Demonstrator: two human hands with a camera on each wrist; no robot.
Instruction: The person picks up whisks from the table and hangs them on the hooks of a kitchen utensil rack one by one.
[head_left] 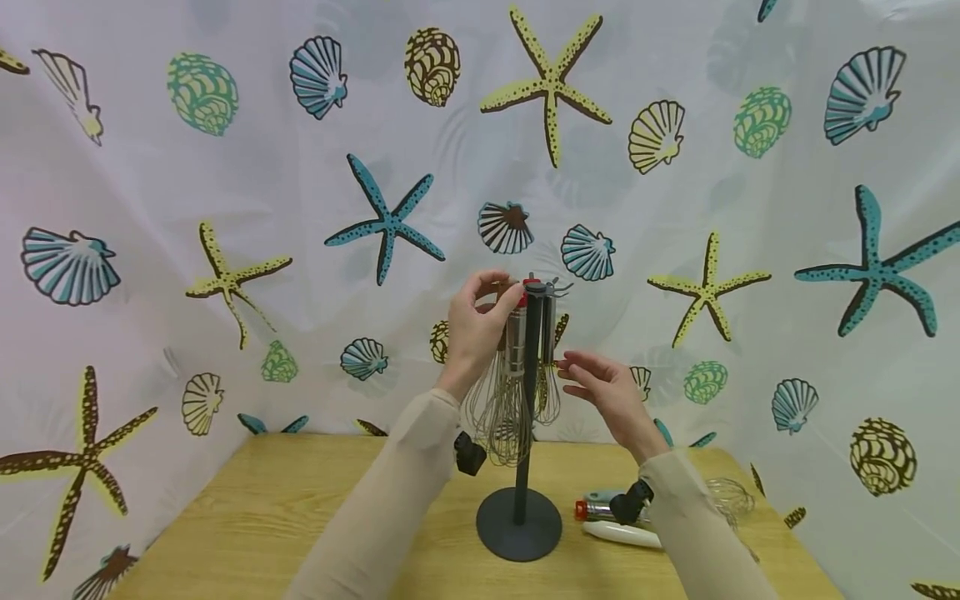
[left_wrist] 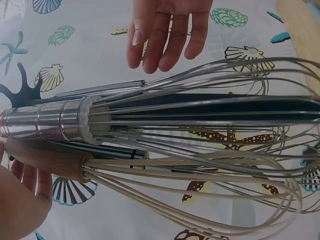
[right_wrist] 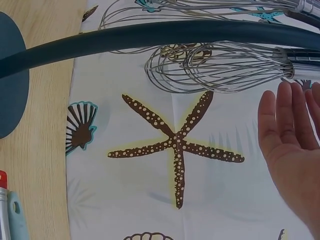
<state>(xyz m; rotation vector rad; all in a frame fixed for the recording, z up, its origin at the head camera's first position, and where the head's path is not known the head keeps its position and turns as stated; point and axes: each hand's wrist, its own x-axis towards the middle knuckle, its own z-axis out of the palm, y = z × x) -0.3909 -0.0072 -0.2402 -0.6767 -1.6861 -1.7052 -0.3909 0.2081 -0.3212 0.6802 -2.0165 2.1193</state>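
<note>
Stand: dark stand (head_left: 519, 539) stood upright on the wooden table (head_left: 300, 483), whisks hanging around its upper pole.
Whisks at left: a red-capped whisk (left_wrist: 50, 120) hung handle up beside the pole, a wooden-handled whisk (left_wrist: 60, 160) next to it.
Left hand: my left hand (head_left: 476, 321) was up at the handle tops, fingers bent near the wooden handle's upper end. Pinch point hidden; could not tell whether I gripped it.
Right hand: my right hand (head_left: 603, 387) was loose and empty, fingertips just beside a steel handle (right_wrist: 306, 71); contact unclear.
Drop risk: I judged the wooden-handled whisk likeliest to fall, should its end be unseated when my left fingers relaxed.
Snag risk: wire loops overlapped in the left wrist view; tugging one whisk could drag a neighbour off the hooks (head_left: 558, 289).
Tipping risk: weight sat high on a thin pole, so a sideways bump might rock it.
Table, right side: a white handle (head_left: 622, 534), a red-tipped handle (head_left: 594, 511) and a pale blue handle (head_left: 600, 495) lay close together.
In the way: my right forearm and the black wrist camera (head_left: 632, 504) partly covered that group; my left hand masked the handle tops. Shell-print cloth (head_left: 300, 192) hung behind.
</note>
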